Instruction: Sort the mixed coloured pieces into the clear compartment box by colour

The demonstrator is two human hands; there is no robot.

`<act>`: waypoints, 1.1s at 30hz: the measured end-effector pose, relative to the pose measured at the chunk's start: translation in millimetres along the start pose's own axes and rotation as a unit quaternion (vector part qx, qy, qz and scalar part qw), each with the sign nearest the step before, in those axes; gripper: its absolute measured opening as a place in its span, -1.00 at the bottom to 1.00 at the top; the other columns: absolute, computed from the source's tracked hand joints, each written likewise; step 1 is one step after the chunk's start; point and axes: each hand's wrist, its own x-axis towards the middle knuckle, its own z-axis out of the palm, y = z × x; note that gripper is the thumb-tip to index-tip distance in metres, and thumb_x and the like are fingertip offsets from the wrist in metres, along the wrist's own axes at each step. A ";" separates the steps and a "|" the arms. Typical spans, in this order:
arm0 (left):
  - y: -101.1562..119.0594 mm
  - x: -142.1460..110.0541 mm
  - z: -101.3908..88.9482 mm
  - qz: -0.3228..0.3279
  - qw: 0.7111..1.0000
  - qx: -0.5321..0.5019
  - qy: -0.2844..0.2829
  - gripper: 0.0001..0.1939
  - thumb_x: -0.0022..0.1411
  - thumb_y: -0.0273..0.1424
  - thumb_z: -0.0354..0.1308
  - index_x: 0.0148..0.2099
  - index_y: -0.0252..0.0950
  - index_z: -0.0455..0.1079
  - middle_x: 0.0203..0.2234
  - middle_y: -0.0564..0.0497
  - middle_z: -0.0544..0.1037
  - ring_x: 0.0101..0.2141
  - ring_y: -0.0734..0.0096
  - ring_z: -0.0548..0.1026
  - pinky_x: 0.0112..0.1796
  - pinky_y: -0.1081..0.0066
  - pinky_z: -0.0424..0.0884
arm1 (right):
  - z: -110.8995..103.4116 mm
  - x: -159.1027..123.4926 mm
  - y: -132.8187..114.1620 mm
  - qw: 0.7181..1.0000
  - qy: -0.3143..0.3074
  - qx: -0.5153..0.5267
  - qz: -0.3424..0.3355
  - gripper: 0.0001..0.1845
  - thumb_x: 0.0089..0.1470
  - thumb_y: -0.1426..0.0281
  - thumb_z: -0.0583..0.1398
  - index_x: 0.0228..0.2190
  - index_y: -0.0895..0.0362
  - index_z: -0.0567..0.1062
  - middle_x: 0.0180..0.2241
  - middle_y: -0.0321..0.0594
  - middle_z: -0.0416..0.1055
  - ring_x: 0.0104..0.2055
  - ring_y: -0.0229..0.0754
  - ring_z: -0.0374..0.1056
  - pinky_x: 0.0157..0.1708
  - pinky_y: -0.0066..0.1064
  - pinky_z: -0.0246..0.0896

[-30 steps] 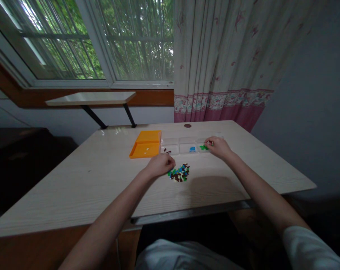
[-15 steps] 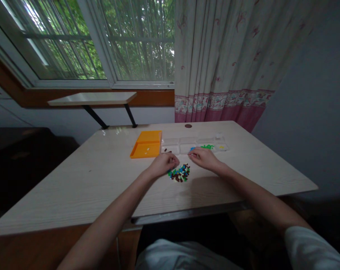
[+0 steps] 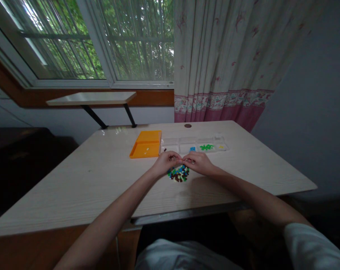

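A small heap of mixed coloured pieces (image 3: 179, 174) lies on the pale wooden table (image 3: 102, 180). My left hand (image 3: 165, 162) and my right hand (image 3: 198, 162) hover just above its far edge, fingertips meeting in a pinch; what they pinch is too small to name. Behind them stands a clear tray with compartments (image 3: 211, 142), holding dark pieces at the left, blue pieces (image 3: 192, 149), green pieces (image 3: 206, 147) and yellow pieces (image 3: 220, 146).
An orange lid (image 3: 146, 144) lies flat to the left of the clear tray. A narrow shelf (image 3: 91, 98) sticks out under the window, and a curtain (image 3: 223, 60) hangs behind the table. A round hole (image 3: 187, 125) sits near the far edge.
My right hand left the green compartment and came back to the heap, meeting my left hand, which shifted slightly forward and right.
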 end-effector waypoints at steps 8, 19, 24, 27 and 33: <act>1.5 -1.2 -0.8 0.007 1.000 0.019 -0.009 -0.71 -0.01 -0.25 0.19 -0.36 -0.43 0.45 -0.62 0.07 0.35 -0.60 0.60 0.17 -0.56 0.55 0.06 | 0.7 -0.9 0.8 1.000 0.010 -0.015 -0.018 -0.81 0.07 0.32 0.14 -0.42 0.15 0.51 -0.54 -0.25 0.41 -0.51 -0.33 0.29 -0.47 -0.55 0.10; 3.0 -0.1 -5.4 0.024 0.997 0.067 -0.014 -0.71 0.04 -0.23 0.15 -0.35 -0.41 0.42 -0.62 0.10 0.32 -0.59 0.59 0.18 -0.55 0.56 0.07 | -3.6 0.3 0.7 1.000 0.011 -0.014 -0.026 -0.85 0.06 0.35 0.14 -0.43 0.15 0.48 -0.51 -0.25 0.41 -0.48 -0.33 0.30 -0.46 -0.54 0.10; 8.9 -5.1 -32.6 0.032 0.966 0.252 -0.054 -0.76 0.11 -0.28 0.06 -0.36 -0.34 0.44 -0.58 0.05 0.40 -0.57 0.55 0.25 -0.53 0.54 0.07 | -18.2 0.2 8.5 0.998 0.051 -0.026 -0.008 -0.83 0.09 0.35 0.12 -0.42 0.14 0.47 -0.49 -0.25 0.42 -0.46 -0.34 0.31 -0.42 -0.53 0.13; 5.2 -7.7 -47.5 0.010 0.939 0.323 -0.120 -0.77 0.12 -0.30 0.04 -0.37 -0.33 0.45 -0.57 0.04 0.44 -0.56 0.52 0.30 -0.52 0.53 0.08 | -27.7 -1.0 15.1 0.995 0.087 -0.048 -0.009 -0.84 0.08 0.36 0.13 -0.43 0.14 0.47 -0.50 -0.25 0.43 -0.47 -0.33 0.31 -0.40 -0.52 0.15; -0.6 -8.0 -52.5 0.028 0.942 0.288 -0.169 -0.76 0.12 -0.36 0.02 -0.23 -0.32 0.45 -0.46 0.01 0.51 -0.47 0.49 0.38 -0.45 0.54 0.20 | -32.7 -3.3 24.1 0.991 0.100 -0.092 -0.015 -0.86 0.07 0.36 0.14 -0.42 0.13 0.48 -0.50 -0.26 0.45 -0.47 -0.31 0.32 -0.39 -0.50 0.14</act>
